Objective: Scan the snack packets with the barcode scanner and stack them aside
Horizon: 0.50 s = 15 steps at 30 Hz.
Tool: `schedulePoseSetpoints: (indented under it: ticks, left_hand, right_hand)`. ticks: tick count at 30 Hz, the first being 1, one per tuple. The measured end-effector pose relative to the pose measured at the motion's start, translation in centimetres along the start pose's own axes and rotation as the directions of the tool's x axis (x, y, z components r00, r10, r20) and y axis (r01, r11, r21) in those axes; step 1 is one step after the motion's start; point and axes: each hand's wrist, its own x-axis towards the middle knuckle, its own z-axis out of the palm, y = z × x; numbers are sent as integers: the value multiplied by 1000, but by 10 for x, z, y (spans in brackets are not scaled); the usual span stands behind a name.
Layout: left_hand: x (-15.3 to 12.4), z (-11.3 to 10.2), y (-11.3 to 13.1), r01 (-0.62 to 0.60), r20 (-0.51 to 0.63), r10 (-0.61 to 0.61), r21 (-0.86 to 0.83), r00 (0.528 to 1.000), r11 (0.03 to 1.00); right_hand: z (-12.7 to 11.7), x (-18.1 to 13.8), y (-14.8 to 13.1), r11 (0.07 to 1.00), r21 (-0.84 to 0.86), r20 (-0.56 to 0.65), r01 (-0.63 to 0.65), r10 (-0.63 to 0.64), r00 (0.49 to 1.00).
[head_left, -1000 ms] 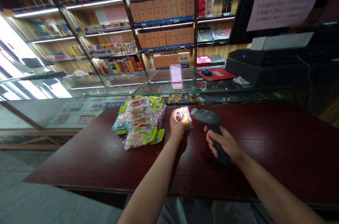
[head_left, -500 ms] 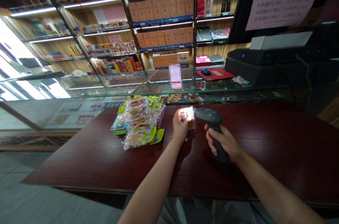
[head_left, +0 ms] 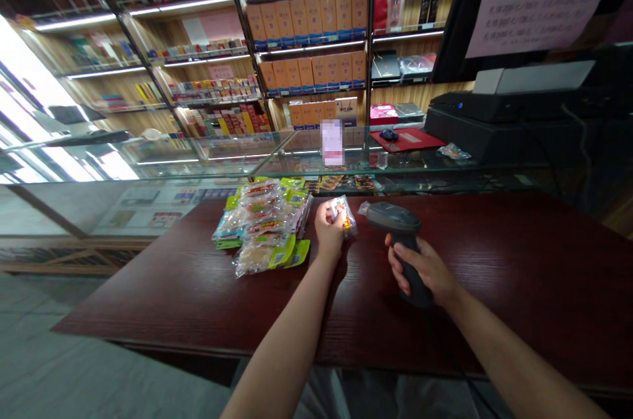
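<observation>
My left hand (head_left: 328,233) is closed around a small clear snack packet (head_left: 344,215) with red and yellow print, held up above the dark red wooden counter (head_left: 494,274). My right hand (head_left: 425,268) grips the handle of a grey handheld barcode scanner (head_left: 395,218), whose head points at the packet from a short gap to its right. To the left of my left hand lies a pile of several snack packets (head_left: 264,224) with green and yellow edges.
A glass display case (head_left: 222,161) runs behind the counter. A black printer or register (head_left: 499,119) stands at the back right. A red mat with a mouse (head_left: 403,138) lies on the glass. Lit shelves of boxed goods (head_left: 311,23) fill the back wall.
The packet in my left hand has shifted slightly left, away from the scanner head, after being held close to it half a second ago. The right hand holds the scanner steady.
</observation>
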Motion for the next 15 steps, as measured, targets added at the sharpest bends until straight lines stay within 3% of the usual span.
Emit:
schedulePoseSetpoints:
  ticks: [7,15]
  left_hand:
    - [3,-5,-4,133,-27,-137,-114,990,984]
    - [4,-4,-7,72,-56,-79,-112,995,991]
  right_hand:
    - [0,0,3,1000,0,26,-2,2,1000]
    - [1,-2,3,999,-39,-3,27,-27,1000]
